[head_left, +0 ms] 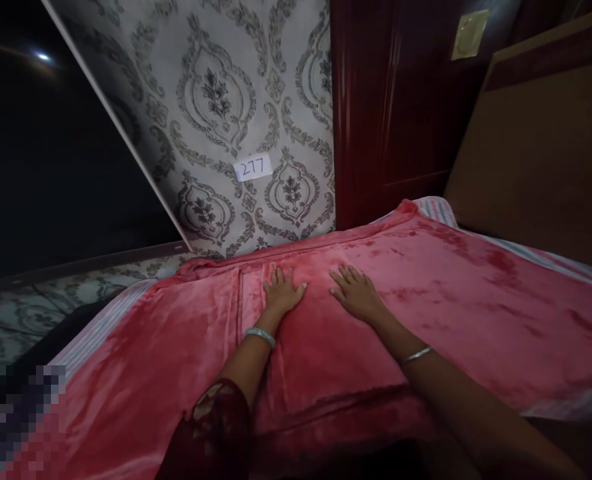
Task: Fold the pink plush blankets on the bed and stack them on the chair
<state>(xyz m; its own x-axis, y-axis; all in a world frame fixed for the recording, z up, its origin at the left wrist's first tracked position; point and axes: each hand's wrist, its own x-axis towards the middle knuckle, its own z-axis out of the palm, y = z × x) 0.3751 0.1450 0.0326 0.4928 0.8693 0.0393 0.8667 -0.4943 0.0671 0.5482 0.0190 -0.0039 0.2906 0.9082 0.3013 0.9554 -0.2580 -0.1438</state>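
Note:
A plush red-pink blanket (pixel 336 360) lies spread out in front of me, with a folded layer and seam lines across its middle. My left hand (pixel 282 292) rests palm down on it near the far edge, fingers spread, a bangle on the wrist. To the right of it, my right hand (pixel 357 292) is also flat on the plush, fingers apart, with a thin silver bracelet on that wrist. Neither hand grips the fabric. Under the blanket, a striped cloth (pixel 439 210) shows along the edges.
Patterned wallpaper (pixel 216 93) with a paper label (pixel 253 167) reading 277 stands behind the blanket. A large dark screen (pixel 66 153) is at the left. On the right are a dark red wooden panel (pixel 411 100), a switch plate (pixel 469 35) and a big brown board (pixel 546 147).

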